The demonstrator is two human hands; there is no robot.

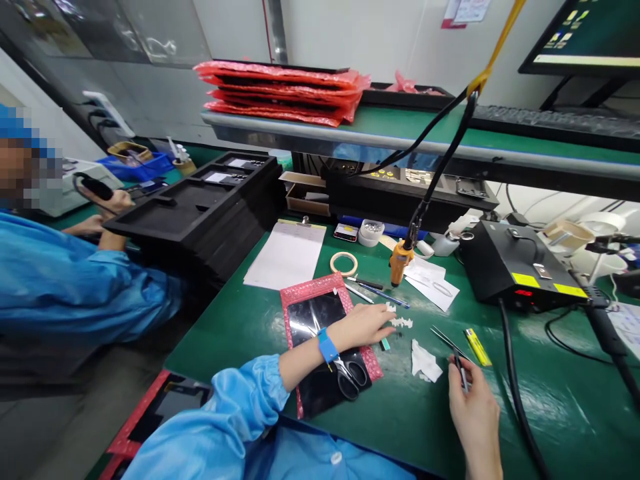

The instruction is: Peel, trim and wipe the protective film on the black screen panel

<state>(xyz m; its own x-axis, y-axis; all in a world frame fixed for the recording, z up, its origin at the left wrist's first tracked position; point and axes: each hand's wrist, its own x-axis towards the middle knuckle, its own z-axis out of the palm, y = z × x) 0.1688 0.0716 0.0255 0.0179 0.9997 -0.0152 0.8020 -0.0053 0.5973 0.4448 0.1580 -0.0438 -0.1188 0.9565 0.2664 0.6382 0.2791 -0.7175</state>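
Note:
My left hand (pixel 367 324) reaches across a black panel on a pink bubble-wrap bag (pixel 320 313), its fingers pinched at a small white part (pixel 401 323) on the green mat. A blue wrist strap sits on that wrist. Black-handled scissors (pixel 350 377) lie on the panel below my forearm. Lower right, my right hand (pixel 473 407) is closed around thin metal tweezers (pixel 453 347) that point up and left. White crumpled paper (pixel 425 363) lies between my hands, and a yellow tool (pixel 477 347) rests just right of the tweezers.
A hanging orange electric screwdriver (pixel 400 260), tape roll (pixel 344 264), clipboard (pixel 287 253) and black station box (pixel 515 270) sit further back. Stacked black foam trays (pixel 200 207) stand left. A person in a blue coat (pixel 65 280) works at far left. Red bags (pixel 280 90) lie on the shelf.

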